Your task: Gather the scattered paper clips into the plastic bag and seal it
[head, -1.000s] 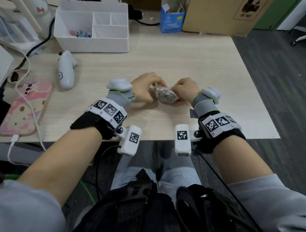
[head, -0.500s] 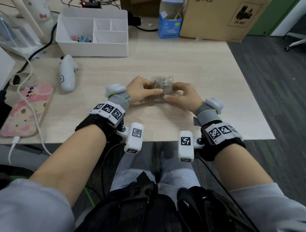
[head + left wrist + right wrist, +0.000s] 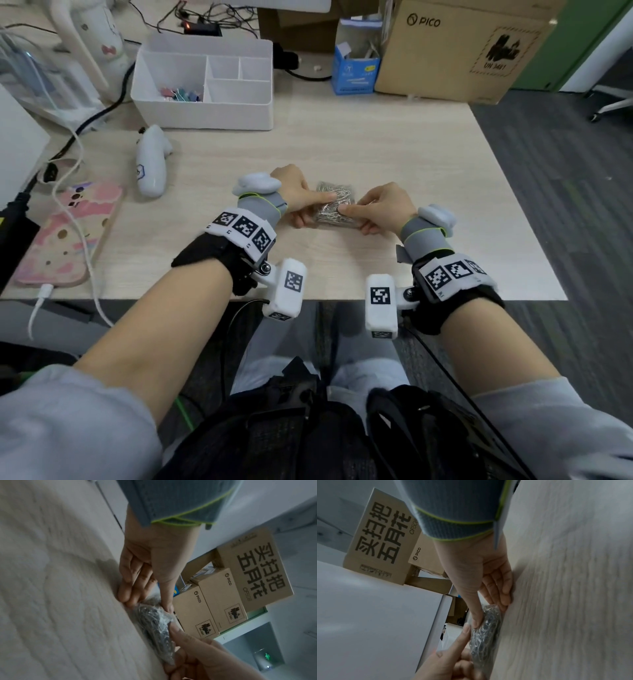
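My left hand (image 3: 294,197) and right hand (image 3: 378,207) pinch the plastic bag (image 3: 334,205) from either side, thumbs on top and fingers tucked under its edges. The bag, stuffed with silver paper clips (image 3: 154,620), lies flat on the desk (image 3: 394,147) between my hands. Behind it stand a white organizer (image 3: 205,82) and cardboard boxes (image 3: 455,51).

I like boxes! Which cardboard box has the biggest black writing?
The top cardboard box, stacked above the two PICO boxes, carries huge black characters.
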### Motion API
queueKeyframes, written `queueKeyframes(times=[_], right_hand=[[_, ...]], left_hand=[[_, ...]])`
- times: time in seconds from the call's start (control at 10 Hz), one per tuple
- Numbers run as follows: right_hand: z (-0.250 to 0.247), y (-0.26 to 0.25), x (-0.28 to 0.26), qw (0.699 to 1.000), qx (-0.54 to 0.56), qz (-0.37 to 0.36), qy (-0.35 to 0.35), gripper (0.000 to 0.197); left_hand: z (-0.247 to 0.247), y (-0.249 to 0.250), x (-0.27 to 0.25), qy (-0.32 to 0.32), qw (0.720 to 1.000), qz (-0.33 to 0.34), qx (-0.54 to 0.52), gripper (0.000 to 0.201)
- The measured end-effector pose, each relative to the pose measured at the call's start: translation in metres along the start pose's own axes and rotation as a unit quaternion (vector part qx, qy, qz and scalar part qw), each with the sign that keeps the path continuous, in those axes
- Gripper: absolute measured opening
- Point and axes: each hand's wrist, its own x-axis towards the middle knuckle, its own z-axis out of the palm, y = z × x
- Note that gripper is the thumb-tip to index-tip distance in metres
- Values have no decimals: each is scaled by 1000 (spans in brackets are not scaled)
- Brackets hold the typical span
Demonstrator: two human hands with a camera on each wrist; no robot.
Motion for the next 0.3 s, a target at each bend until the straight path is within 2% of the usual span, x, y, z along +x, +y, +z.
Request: queueKeyframes(times=[0.1, 0.2, 0.3], right_hand=[[-4, 0, 2, 999, -46, -1, 8, 40], [-11, -9, 6, 996, -86, -6, 36, 52], [-20, -29, 11, 998, -46, -17, 41, 46]], left_hand=[[-7, 0, 0, 44, 996, -6, 76, 61], [-16, 7, 1, 62, 997, 3, 44, 58], [-26, 30, 5, 92, 995, 36, 10, 51]])
